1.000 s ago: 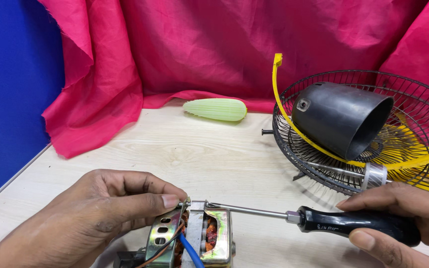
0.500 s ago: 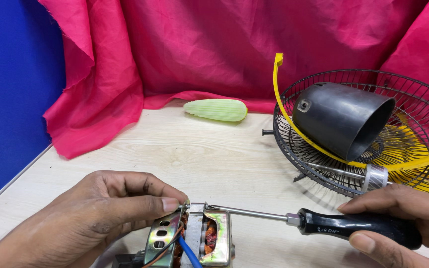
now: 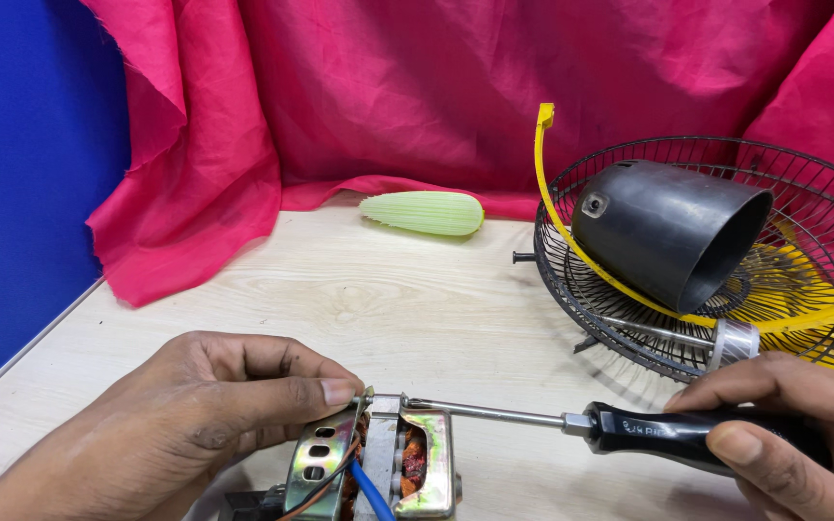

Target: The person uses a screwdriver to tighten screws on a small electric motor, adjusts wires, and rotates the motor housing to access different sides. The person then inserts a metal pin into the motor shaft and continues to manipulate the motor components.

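Your right hand [image 3: 784,439] grips the screwdriver [image 3: 620,429] — shaft lying level, pointing left into the motor [image 3: 378,468] at the near edge, where your left hand [image 3: 176,425] pinches its bracket.

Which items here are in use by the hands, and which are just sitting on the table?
In use:
- left hand steadying the small motor
- right hand holding the black-handled screwdriver, tip at the motor's top

Lying about:
- wire fan guard holding a dark cone-shaped cover
- yellow plastic ring
- pale green ribbed piece
- pink cloth
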